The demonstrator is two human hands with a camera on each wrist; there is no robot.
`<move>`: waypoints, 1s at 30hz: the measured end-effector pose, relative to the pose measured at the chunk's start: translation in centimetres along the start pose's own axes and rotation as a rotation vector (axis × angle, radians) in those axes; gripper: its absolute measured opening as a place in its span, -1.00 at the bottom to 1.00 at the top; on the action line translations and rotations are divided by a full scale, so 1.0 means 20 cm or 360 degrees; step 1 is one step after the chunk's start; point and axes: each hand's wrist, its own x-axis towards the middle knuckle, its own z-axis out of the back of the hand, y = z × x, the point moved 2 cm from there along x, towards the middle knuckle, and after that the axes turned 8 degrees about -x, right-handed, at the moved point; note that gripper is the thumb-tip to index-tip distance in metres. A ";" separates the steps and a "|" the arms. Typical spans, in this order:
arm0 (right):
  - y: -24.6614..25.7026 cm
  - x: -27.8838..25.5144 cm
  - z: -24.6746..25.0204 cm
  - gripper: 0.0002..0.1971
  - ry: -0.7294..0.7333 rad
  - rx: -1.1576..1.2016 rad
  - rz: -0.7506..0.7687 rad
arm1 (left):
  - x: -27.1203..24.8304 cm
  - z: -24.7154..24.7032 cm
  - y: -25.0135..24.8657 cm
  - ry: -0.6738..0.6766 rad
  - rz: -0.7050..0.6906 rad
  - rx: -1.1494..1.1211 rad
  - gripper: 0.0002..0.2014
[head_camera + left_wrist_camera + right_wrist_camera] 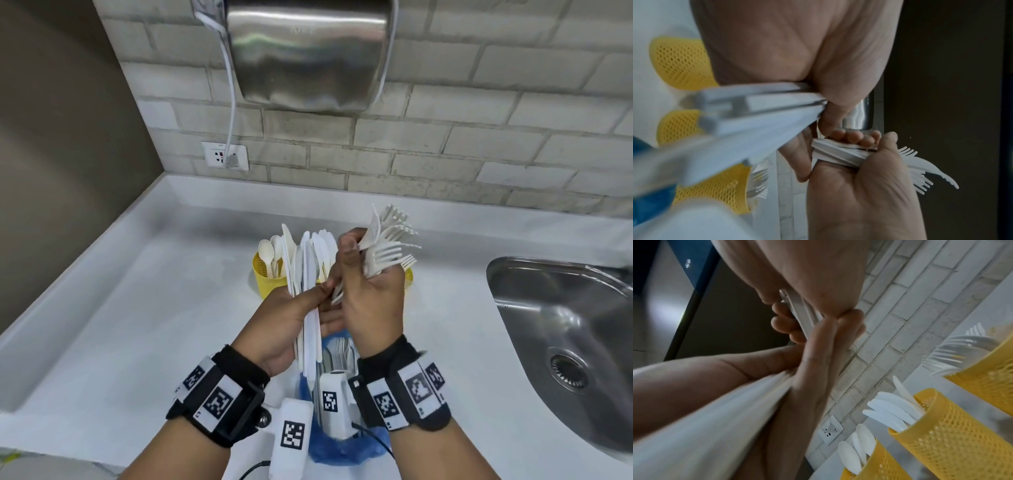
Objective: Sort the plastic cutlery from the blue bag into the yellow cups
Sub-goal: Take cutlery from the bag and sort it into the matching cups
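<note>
My left hand [318,301] grips a bundle of white plastic knives [310,329] upright above the counter, seen close as blurred handles [760,104]. Touching it on the right, my right hand [356,270] grips a fan of white forks [390,243], their handles [799,313] held in its curled fingers. Three yellow mesh cups stand behind the hands: one with spoons [879,467], one with knives [953,434], one with forks [990,382]. In the head view only the spoon cup [270,282] and the edge of the right cup [409,275] show. The blue bag [342,448] lies under my wrists with cutlery inside.
A steel sink [565,342] is set into the white counter [137,308] at the right. A steel hand dryer [308,51] hangs on the brick wall, its cord running to a socket [225,156]. A raised lip runs along the counter's left and back edges.
</note>
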 end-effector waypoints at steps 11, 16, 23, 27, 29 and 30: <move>0.00 0.17 0.19 -0.96 0.0326 -0.0261 -0.0210 | -0.01 0.03 -0.08 0.0196 -0.0236 0.0662 -0.68; -0.03 0.12 0.15 -0.91 0.0556 -0.0204 -0.0315 | -0.02 -0.01 -0.07 0.0381 -0.0259 0.0690 -0.73; -0.01 0.13 0.17 -0.82 0.0230 -0.0297 -0.0144 | -0.01 0.01 -0.06 0.0310 -0.0240 0.0703 -0.69; -0.01 0.15 0.20 -0.83 -0.0099 -0.0132 -0.0168 | -0.02 0.04 -0.05 0.0151 -0.0299 0.0699 -0.66; 0.00 0.13 0.20 -0.86 -0.0115 -0.0016 -0.0235 | -0.02 0.04 -0.05 0.0114 -0.0282 0.0619 -0.68; -0.01 0.12 0.20 -0.86 -0.0094 0.0053 -0.0282 | -0.03 0.04 -0.04 0.0116 -0.0264 0.0580 -0.69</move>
